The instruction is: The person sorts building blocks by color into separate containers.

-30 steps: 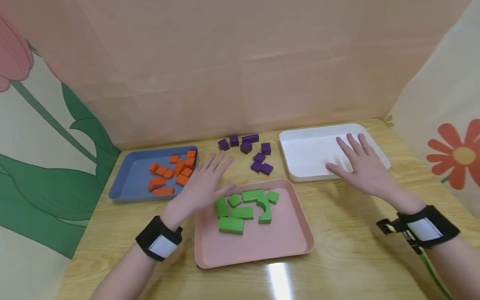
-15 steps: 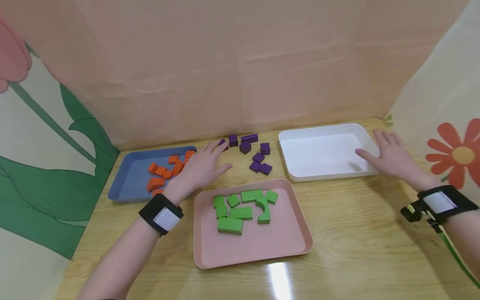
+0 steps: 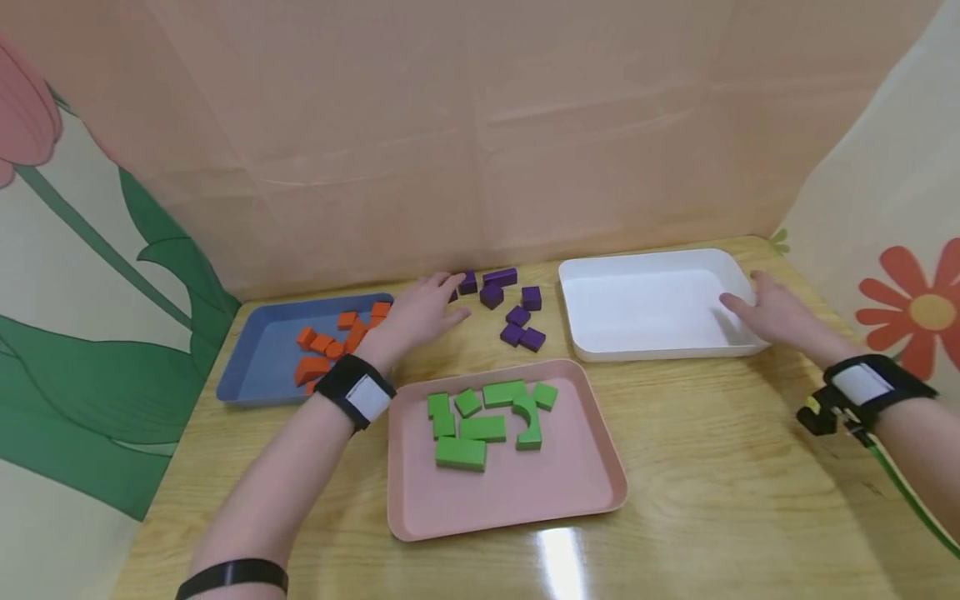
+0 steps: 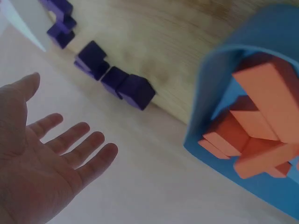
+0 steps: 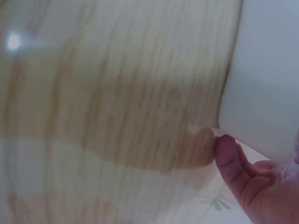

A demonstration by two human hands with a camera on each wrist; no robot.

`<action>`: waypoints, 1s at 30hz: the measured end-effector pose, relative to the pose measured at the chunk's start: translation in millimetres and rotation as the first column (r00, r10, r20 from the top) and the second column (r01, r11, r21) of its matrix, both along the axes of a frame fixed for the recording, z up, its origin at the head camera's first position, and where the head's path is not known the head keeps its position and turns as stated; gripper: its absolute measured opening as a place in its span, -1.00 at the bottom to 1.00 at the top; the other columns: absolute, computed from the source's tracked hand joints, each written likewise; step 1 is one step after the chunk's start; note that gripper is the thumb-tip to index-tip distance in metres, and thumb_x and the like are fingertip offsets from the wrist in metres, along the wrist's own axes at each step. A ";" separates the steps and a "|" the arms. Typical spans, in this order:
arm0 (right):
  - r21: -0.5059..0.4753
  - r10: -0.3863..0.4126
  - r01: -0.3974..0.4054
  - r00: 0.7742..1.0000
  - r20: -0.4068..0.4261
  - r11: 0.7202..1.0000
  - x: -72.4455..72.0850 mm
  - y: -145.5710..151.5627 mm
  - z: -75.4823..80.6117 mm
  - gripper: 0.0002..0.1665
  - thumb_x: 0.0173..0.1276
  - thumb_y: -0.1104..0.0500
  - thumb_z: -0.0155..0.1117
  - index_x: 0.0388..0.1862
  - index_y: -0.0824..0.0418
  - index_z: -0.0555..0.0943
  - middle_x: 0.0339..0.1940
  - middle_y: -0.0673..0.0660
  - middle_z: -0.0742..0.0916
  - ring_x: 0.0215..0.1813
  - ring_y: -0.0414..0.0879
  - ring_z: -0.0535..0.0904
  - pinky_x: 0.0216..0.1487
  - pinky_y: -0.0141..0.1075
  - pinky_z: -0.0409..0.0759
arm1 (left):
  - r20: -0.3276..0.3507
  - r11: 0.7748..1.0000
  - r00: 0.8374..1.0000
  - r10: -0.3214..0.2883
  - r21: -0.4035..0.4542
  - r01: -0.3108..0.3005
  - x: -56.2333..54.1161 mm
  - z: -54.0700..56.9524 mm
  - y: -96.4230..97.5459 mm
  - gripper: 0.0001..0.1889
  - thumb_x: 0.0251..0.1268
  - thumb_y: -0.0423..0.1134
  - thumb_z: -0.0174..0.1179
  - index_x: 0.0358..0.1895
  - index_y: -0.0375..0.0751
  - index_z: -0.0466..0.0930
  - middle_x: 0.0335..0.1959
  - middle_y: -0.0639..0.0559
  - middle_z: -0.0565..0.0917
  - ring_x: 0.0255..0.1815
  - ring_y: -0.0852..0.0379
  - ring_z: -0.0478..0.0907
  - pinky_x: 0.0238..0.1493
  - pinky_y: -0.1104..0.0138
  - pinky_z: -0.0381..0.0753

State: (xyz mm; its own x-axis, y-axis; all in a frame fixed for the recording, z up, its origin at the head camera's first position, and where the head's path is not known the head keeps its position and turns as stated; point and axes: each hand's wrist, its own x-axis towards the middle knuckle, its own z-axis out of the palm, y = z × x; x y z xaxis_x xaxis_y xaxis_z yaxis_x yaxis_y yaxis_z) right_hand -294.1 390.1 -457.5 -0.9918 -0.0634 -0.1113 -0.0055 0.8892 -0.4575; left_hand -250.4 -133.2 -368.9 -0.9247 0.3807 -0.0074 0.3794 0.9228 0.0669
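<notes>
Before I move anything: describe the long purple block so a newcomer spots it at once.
On the wooden table, find the gap between the blue tray and the white tray, where purple blocks lie. At the back, near the peach sheet, is the long purple block. It alone is a stretched bar; its neighbours look roughly cube-shaped.

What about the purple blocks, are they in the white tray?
No, the purple blocks lie on the table, left of the white tray.
</notes>
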 end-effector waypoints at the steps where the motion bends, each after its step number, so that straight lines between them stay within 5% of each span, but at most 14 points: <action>1: -0.004 0.008 -0.008 1.000 -0.004 1.000 0.1 -0.3 -1.5 0.10 0.26 -0.31 -0.22 0.29 0.56 -0.30 0.08 0.71 0.18 0.06 0.51 0.14 0.01 0.31 0.09 | 0.009 1.000 1.000 -0.009 -0.010 0.009 -1.7 -1.1 3.8 -0.31 0.20 0.23 -0.13 0.35 -0.01 0.07 0.27 -0.09 0.23 0.24 -0.10 0.19 0.09 0.07 0.32; 5: 0.011 0.046 -0.045 0.999 -0.021 0.999 0.3 -0.9 -7.6 -0.14 0.32 0.03 -0.15 0.25 0.65 -0.21 0.03 0.68 0.26 -0.09 0.37 0.28 -0.09 0.22 0.27 | 0.033 0.997 0.998 -0.052 -0.052 0.054 -8.3 -4.3 21.2 -0.31 0.21 0.23 -0.14 0.36 0.01 0.06 0.29 -0.06 0.20 0.27 -0.06 0.15 0.13 0.08 0.29; 10: 0.040 0.094 -0.092 0.994 -0.054 0.995 1.4 -4.7 -10.0 -0.24 0.13 0.30 -0.11 0.17 0.74 -0.12 -0.11 0.67 0.32 -0.24 0.30 0.31 -0.24 0.13 0.35 | 0.093 0.983 0.983 -0.158 -0.076 0.165 -10.7 -9.7 43.8 -0.36 0.21 0.15 -0.04 0.34 0.02 0.12 0.29 -0.03 0.20 0.27 -0.05 0.15 0.14 0.09 0.28; 15: 0.050 0.104 -0.100 0.992 -0.070 0.994 4.2 -8.8 -11.1 -0.30 0.09 0.35 -0.12 0.14 0.75 -0.05 -0.15 0.65 0.34 -0.26 0.29 0.32 -0.22 0.15 0.34 | 0.091 0.943 0.945 -0.313 -0.087 0.321 -5.3 -18.4 65.8 -0.47 0.20 0.02 0.07 0.21 -0.09 0.32 0.18 -0.03 0.36 0.19 0.00 0.28 0.14 0.22 0.29; 23: 0.067 0.094 -0.088 0.992 -0.088 0.994 9.1 -13.2 -9.8 -0.28 0.06 0.36 -0.11 0.15 0.73 -0.05 -0.13 0.63 0.34 -0.26 0.28 0.32 -0.23 0.11 0.36 | 0.101 0.908 0.913 -0.396 -0.105 0.406 -0.3 -36.3 93.3 -0.55 0.19 -0.05 0.11 0.14 -0.08 0.40 0.14 0.05 0.42 0.19 0.10 0.27 0.24 0.25 0.13; 30: 0.066 0.091 -0.086 0.993 -0.078 0.994 14.0 -19.3 -7.0 -0.26 0.04 0.36 -0.09 0.15 0.73 -0.05 -0.11 0.63 0.33 -0.23 0.27 0.31 -0.17 0.14 0.34 | 0.055 0.903 0.909 -0.414 -0.100 0.418 -1.8 -50.4 105.2 -0.93 0.18 -0.19 0.12 -0.30 -0.05 0.54 -0.33 0.17 0.50 -0.24 0.19 0.38 -0.21 0.35 0.36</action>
State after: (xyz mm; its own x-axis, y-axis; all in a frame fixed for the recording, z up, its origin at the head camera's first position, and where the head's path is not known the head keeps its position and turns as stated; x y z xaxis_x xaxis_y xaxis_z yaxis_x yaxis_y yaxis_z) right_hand -280.1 370.8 -464.5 -0.9885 -0.1467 -0.0374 -0.1201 0.9104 -0.3959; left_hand -252.2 -28.0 -419.2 -0.6810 0.7260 -0.0959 0.7297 0.6838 -0.0047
